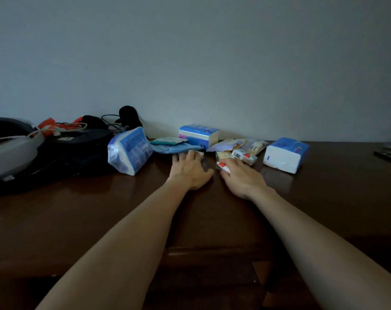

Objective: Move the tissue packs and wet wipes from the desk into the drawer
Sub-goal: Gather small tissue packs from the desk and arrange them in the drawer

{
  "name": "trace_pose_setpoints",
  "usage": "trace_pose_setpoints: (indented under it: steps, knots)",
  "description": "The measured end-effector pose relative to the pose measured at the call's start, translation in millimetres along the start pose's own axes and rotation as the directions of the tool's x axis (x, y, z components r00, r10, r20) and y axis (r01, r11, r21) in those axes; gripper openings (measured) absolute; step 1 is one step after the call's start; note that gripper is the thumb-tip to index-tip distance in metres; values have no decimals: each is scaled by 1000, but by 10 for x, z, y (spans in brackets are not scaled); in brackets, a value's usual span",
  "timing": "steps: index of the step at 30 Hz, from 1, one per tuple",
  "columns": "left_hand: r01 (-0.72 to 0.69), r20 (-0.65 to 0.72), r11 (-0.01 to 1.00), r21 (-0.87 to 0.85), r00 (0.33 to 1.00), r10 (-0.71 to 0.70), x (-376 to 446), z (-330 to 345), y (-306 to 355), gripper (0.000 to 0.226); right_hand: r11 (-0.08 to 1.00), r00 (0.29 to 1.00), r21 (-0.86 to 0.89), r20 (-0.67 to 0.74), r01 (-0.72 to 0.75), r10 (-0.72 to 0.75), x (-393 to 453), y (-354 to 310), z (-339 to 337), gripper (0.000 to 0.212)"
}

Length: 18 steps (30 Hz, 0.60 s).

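On the dark wooden desk [123, 209] stand three big blue-and-white tissue packs: one tilted at the left [129, 151], one by the wall [199, 134], one at the right [284, 154]. Between them lie a flat blue wet-wipe pack [172, 148], a teal pack [167, 140], yellowish packs [237, 144] and a small red-and-white tissue pack [244, 157]. My left hand [190, 171] rests with its fingers on a small white pack [200, 154], thumb spread on the desk. My right hand [241, 177] grips another small red-and-white pack [223, 167]. The drawer [212, 253] sits in shadow below the desk edge.
A black bag [74, 153] with cables, orange items [49, 125] and a grey object [9, 151] crowds the desk's left end. A dark flat object [389, 153] lies at the far right edge. A plain wall runs close behind the packs.
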<state>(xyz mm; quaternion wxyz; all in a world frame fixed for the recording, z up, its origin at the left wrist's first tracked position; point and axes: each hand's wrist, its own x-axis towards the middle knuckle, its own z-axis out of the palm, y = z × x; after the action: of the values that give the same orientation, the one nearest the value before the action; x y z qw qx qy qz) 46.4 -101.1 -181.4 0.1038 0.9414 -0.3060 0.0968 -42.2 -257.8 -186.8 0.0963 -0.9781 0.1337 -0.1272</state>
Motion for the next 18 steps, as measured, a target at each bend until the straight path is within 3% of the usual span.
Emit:
trace_pose_setpoints:
  steps: [4,7,9,11,14,16,18]
  knots:
    - [-56,77,990,-126,995,66,-550,-133,11,78,997,1000,80,25,9,-11,-288,-105,-89,41]
    - [-131,110,991,-26,985,133,-1056,-255,-33,78,992,1000,123,14,24,-26,-634,-199,-165,38]
    - [-190,6,981,47,982,190,-1305,-323,-64,71,991,999,124,-37,45,-41,-878,-240,-189,35]
    - [-186,-119,983,3,976,185,-1436,-397,-69,60,991,997,126,-65,37,-29,-1057,-285,-236,35]
    - [-147,-282,989,-30,950,133,-1402,-461,-21,71,993,997,118,-77,3,6,-1176,-334,-277,42]
    - [-129,-298,991,-19,947,117,-1257,-481,36,85,993,996,118,-89,-8,19,-1183,-341,-281,44]
    - [-65,-203,998,0,977,63,-1049,-430,42,88,994,995,109,-102,-3,14,-1164,-321,-266,44]
